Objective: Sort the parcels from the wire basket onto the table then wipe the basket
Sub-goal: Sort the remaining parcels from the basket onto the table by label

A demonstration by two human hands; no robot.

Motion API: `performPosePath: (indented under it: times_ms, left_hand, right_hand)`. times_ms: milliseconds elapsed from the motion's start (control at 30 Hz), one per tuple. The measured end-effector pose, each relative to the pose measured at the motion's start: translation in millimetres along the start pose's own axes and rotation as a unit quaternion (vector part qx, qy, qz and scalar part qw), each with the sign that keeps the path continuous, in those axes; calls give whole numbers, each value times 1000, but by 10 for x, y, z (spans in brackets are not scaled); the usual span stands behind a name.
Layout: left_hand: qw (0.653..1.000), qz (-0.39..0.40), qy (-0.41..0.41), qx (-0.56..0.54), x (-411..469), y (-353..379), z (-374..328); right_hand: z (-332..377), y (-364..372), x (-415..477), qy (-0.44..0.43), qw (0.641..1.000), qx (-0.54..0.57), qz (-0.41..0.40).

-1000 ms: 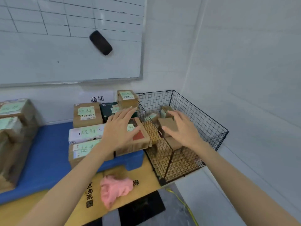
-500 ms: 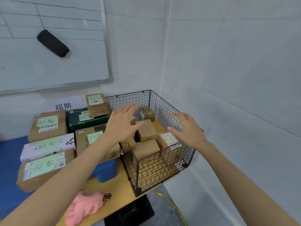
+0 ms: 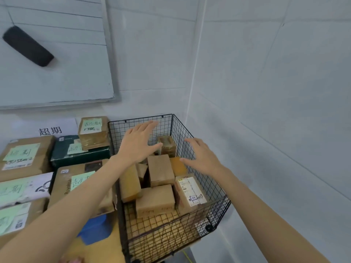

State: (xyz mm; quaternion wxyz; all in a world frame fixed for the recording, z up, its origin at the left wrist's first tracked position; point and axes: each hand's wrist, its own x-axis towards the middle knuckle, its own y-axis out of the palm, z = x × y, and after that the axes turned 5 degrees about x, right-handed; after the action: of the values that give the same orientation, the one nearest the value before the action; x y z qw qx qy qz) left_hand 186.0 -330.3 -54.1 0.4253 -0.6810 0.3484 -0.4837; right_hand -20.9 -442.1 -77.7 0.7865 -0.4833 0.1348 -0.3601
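1. Hovering above the wire basket (image 3: 171, 238), head view: my left hand (image 3: 139, 143) and right hand (image 3: 201, 158), both spread flat, gripping nothing.
2. Inside the basket: several brown parcels (image 3: 160, 170), unsorted.
3. Left of the basket: labelled boxes (image 3: 79, 179) on the table (image 3: 112, 247).
4. Outstanding, I judge: emptying, then wiping.

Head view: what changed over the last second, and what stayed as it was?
The left hand came off the labelled parcel beside the wire basket and moved right, over the basket. The right hand lifted off a parcel inside and now hovers open near the right wall. Neither hand holds anything. The view swung right. The basket parcels and the sorted parcels look unmoved.
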Motion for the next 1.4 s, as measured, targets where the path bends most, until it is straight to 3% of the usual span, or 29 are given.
performPosePath:
  times_ms: [300,633,1000,1400]
  left_hand:
    - [992,66,-103,-29,202,558,250]
    - [956,165,-234,-58,165,1217,355]
    - [933,249,-244,-90,22,2034,404]
    - [902,268,-284,-183,-4,2438,388]
  right_hand:
    - [-334,495,673,8,994,23,105]
    - [-558,1074,1180,7,979,15,202]
    - [-979,1648,1188,81,964,-16,254]
    - [-1116,1879,1167,68,967,-7,244]
